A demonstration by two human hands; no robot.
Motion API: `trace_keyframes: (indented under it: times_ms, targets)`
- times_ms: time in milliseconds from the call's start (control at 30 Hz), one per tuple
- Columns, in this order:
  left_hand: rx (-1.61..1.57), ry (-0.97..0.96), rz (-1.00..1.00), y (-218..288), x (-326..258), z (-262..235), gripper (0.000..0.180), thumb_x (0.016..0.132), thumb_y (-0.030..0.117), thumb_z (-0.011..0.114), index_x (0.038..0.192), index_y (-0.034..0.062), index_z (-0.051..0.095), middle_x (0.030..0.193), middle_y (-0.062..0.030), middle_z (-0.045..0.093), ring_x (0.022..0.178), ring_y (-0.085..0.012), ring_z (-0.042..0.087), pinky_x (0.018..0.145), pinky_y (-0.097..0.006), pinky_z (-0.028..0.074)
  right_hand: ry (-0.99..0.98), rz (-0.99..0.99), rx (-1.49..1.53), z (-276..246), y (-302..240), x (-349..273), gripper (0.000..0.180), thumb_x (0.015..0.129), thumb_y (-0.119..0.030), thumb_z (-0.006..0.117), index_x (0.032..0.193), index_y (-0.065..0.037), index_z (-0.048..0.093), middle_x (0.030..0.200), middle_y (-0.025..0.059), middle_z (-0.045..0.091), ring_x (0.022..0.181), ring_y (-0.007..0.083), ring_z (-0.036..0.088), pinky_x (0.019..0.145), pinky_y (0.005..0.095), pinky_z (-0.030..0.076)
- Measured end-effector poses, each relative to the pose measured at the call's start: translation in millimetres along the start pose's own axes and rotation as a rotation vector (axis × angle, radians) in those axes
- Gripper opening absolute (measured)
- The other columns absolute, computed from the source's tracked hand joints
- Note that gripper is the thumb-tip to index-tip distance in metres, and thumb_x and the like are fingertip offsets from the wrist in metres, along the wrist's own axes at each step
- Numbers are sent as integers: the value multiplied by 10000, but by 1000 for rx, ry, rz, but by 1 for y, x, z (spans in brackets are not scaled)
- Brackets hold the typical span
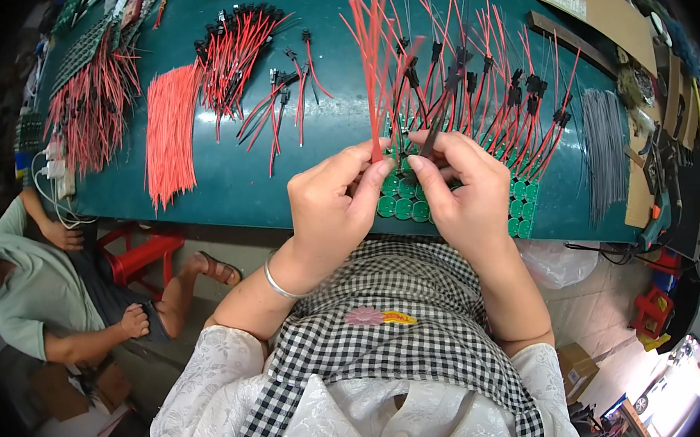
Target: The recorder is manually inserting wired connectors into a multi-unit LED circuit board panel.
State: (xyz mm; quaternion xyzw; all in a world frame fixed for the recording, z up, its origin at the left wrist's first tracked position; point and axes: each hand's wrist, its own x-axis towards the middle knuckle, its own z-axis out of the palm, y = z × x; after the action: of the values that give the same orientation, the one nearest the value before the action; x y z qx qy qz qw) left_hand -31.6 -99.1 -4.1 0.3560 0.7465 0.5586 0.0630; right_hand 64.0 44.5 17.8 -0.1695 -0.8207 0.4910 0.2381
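Observation:
My left hand (336, 203) pinches a bunch of thin red wires (370, 61) that stand up from its fingertips. My right hand (467, 189) grips a red and black wire with a black connector (440, 109) just beside it. Both hands hover over a panel of small round green circuit boards (522, 205) lying at the near edge of the green table (232, 178). Many red wires with black connectors (513, 99) rise from that panel in rows behind my right hand.
Loose piles of red wires (169, 130) and connector leads (230, 55) lie at the table's left. A bundle of grey wires (605, 149) lies at the right beside cardboard and tools. Another person (43, 284) sits at lower left by a red stool (143, 255).

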Motion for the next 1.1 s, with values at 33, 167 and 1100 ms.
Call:
trace_keyframes:
  times_ms: [33,167,1100]
  targets:
    - [-33,-21,-53,2,0,-3,236,908,-8,722,1142,-45,716,887,-101,767,722,-118,713,618,-234,568,8,21,43,-1,0,-1,187,880,-3,718,1066,7,695,830,109,666,659,169,665,563,289,539]
    - [-153,-68,-146,9,1,-8,155,900,3,733,1044,-53,727,836,-98,751,683,-115,702,589,-235,554,47,8,100,-10,2,-3,86,862,20,738,943,41,717,867,113,708,698,151,689,597,261,575]
    - [-45,-2,64,6,2,19,105,823,-25,784,902,-41,717,772,-106,730,579,-124,680,494,-247,497,113,2,41,-15,12,-11,48,845,41,732,849,53,686,852,125,716,661,168,697,578,267,576]
